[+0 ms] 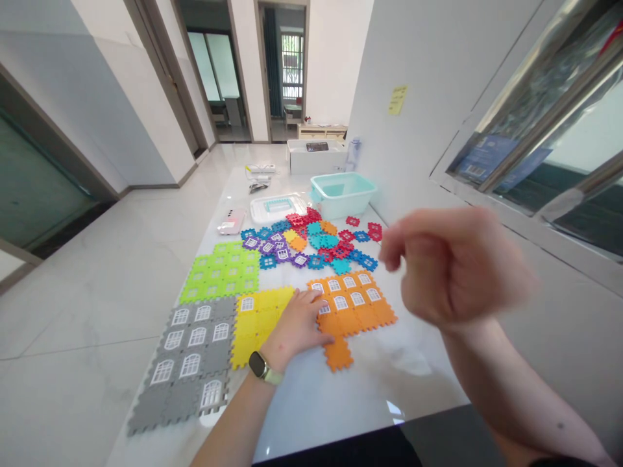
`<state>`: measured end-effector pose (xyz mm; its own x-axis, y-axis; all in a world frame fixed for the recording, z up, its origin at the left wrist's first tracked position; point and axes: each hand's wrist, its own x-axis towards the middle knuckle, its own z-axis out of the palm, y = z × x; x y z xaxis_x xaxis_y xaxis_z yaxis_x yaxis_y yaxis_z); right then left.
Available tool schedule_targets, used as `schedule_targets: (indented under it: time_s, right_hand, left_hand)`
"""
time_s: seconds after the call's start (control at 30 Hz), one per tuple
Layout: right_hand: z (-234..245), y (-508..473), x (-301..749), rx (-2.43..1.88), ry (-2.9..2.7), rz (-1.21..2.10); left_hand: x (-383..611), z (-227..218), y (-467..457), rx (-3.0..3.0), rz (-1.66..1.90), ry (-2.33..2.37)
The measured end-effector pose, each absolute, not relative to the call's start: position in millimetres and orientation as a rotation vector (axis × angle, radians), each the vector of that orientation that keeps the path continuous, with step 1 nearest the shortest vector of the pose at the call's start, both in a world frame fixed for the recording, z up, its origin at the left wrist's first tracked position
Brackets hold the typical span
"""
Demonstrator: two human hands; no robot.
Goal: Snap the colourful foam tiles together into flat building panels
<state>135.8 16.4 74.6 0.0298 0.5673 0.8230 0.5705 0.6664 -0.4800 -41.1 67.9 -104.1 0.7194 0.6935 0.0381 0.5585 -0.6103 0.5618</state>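
Left hand (302, 321) spread on orange panel's (357, 314) left edge, on table (389, 383), likely bracing it. Right hand (448, 269) raised, curled, blurred; can't tell if gripping. Tiles (383, 312) mesh, presumably staying one sheet.

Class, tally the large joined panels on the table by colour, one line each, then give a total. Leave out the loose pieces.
Green panel: 1
Grey panel: 1
Yellow panel: 1
Orange panel: 1
Total: 4
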Motion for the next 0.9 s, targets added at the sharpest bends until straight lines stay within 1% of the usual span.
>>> schedule_targets:
  time_s: [0.03, 0.1, 0.2, 0.33, 0.43, 0.53, 0.7, 0.83, 0.9]
  right_hand:
    - [66, 48, 145, -0.930, -1.635, -0.042]
    - [39, 112, 162, -1.064, -1.667, -0.011]
    - [-13, 188, 184, -1.614, -1.805, 0.118]
    - [-68, 237, 201, -1.835, -1.846, 0.218]
    - [-90, 249, 205, -1.933, -1.855, 0.271]
    - [-97, 254, 206, -1.957, -1.861, 0.267]
    - [-90, 228, 209, -1.887, -1.857, 0.213]
    - [-81, 146, 215, -1.742, -1.975, 0.317]
    - [-81, 87, 217, -1.521, -2.063, 0.461]
  left_hand:
    - [-41, -104, 68, 2.410, 0.348, 0.946]
    - [-41, -105, 67, 2.432, 0.357, 0.943]
    - [-41, -107, 65, 2.441, 0.360, 0.954]
    - [-39, -109, 64, 2.409, 0.357, 0.973]
    - [-38, -110, 63, 2.387, 0.363, 0.982]
    - [-39, -111, 63, 2.390, 0.363, 0.979]
    - [-41, -111, 65, 2.440, 0.340, 0.956]
    - [-41, -109, 65, 2.480, 0.321, 0.946]
    - [-41, -108, 64, 2.489, 0.309, 0.941]
